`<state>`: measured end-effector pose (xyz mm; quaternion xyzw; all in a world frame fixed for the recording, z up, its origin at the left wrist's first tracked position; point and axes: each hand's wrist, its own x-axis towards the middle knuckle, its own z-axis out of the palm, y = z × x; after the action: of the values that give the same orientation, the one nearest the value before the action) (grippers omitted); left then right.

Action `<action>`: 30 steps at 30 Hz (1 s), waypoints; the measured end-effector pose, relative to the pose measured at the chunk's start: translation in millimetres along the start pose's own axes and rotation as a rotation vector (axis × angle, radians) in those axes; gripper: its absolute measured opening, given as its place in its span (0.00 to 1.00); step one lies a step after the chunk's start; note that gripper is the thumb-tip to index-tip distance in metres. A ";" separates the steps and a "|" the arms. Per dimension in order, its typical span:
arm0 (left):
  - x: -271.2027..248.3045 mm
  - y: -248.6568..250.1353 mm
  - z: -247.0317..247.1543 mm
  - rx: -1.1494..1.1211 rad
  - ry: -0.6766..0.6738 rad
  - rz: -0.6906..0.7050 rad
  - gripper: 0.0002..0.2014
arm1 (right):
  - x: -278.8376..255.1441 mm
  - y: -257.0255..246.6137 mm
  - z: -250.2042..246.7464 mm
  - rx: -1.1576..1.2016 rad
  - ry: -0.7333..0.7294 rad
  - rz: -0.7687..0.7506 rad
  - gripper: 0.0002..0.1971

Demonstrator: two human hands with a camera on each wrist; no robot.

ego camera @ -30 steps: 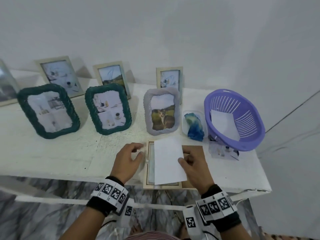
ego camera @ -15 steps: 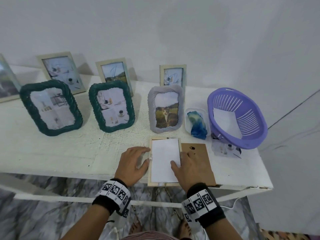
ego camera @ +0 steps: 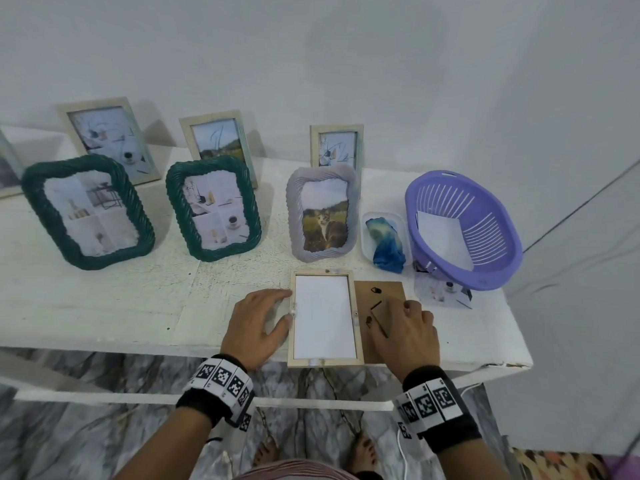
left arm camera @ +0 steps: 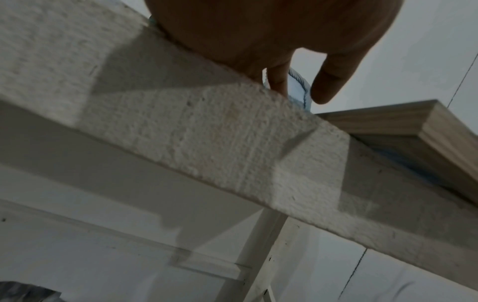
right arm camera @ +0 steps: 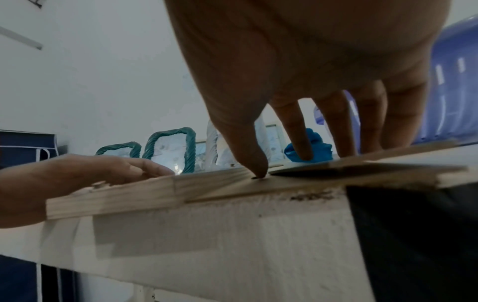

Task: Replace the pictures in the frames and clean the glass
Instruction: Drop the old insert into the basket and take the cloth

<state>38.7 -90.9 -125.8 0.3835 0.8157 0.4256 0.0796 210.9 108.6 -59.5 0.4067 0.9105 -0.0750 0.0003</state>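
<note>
White-painted rough desk (ego camera: 104,306) against a pale wall; marble floor below. Pale wood frame (ego camera: 325,361) lies face down at the near edge, white sheet (ego camera: 323,315) inside. Left hand (ego camera: 258,329) at its 9 o'clock, fingers spread flat, touching. Right hand (ego camera: 407,332) at 3 o'clock, fingers curved, tips pressing the brown backing board (ego camera: 381,291).

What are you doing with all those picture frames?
A person is putting a new picture into a wooden frame lying face down at the table's front edge. White paper already sits in it. The left hand steadies the frame's side, and the right hand rests on the brown backing board beside it, not yet fitted.
</note>
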 end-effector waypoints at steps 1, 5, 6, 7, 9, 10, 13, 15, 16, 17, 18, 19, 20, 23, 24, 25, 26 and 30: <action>-0.4 0.0 0.2 0.005 -0.002 0.003 0.23 | 0.1 3.5 0.1 -0.013 -0.027 0.013 0.23; -1.6 1.0 0.9 0.020 0.006 0.029 0.23 | 0.6 11.5 2.1 0.057 -0.064 0.020 0.24; -1.5 0.8 1.1 0.022 0.009 0.032 0.22 | 1.1 12.8 1.9 0.079 -0.074 0.029 0.24; -1.2 0.7 1.3 0.023 0.010 0.033 0.22 | 1.8 14.6 1.6 0.107 -0.080 0.041 0.24; -0.9 -0.4 1.8 0.029 0.010 0.036 0.22 | 2.7 19.2 0.5 0.163 -0.079 0.061 0.24; -1.0 -0.7 1.9 0.035 0.010 0.037 0.22 | 2.1 21.5 0.2 0.178 -0.068 0.064 0.24; -1.0 -0.7 2.3 0.045 0.013 0.035 0.23 | -2.6 25.8 -6.2 0.162 0.028 0.044 0.23; -1.1 -0.2 2.6 0.048 0.014 0.034 0.23 | -6.0 24.2 -12.9 0.142 0.105 0.008 0.21; -1.0 0.0 2.8 0.049 0.015 0.033 0.23 | -7.5 21.3 -16.7 0.138 0.138 -0.011 0.20; -0.8 0.0 2.9 0.050 0.015 0.032 0.22 | -8.8 16.6 -20.5 0.139 0.171 -0.034 0.19; -0.9 -0.1 2.9 0.052 0.013 0.032 0.22 | -10.3 10.2 -23.4 0.139 0.209 -0.067 0.19; -1.1 0.1 2.7 0.054 0.011 0.033 0.22 | -11.5 2.2 -24.9 0.132 0.250 -0.109 0.18; -1.4 0.0 2.6 0.057 0.010 0.033 0.22 | -13.0 -6.6 -25.3 0.118 0.279 -0.154 0.18; -1.5 -0.1 2.0 0.058 0.007 0.032 0.22 | -15.0 -33.1 -21.4 0.086 0.253 -0.245 0.18; -1.4 -0.1 2.1 0.061 0.007 0.035 0.22 | -13.9 -39.8 -18.3 0.071 0.237 -0.262 0.18; -1.2 0.2 2.2 0.065 0.007 0.038 0.22 | -12.5 -45.3 -14.8 0.055 0.219 -0.271 0.18; -1.1 0.3 2.2 0.070 0.007 0.039 0.23 | -11.1 -50.0 -11.4 0.047 0.204 -0.275 0.19; -1.3 0.5 2.1 0.080 0.014 0.036 0.23 | -6.9 -61.6 -0.6 0.070 0.169 -0.278 0.20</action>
<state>40.9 -90.3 -127.0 0.3981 0.8256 0.3967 0.0507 169.9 63.0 -50.1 0.2815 0.9516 -0.0719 -0.1007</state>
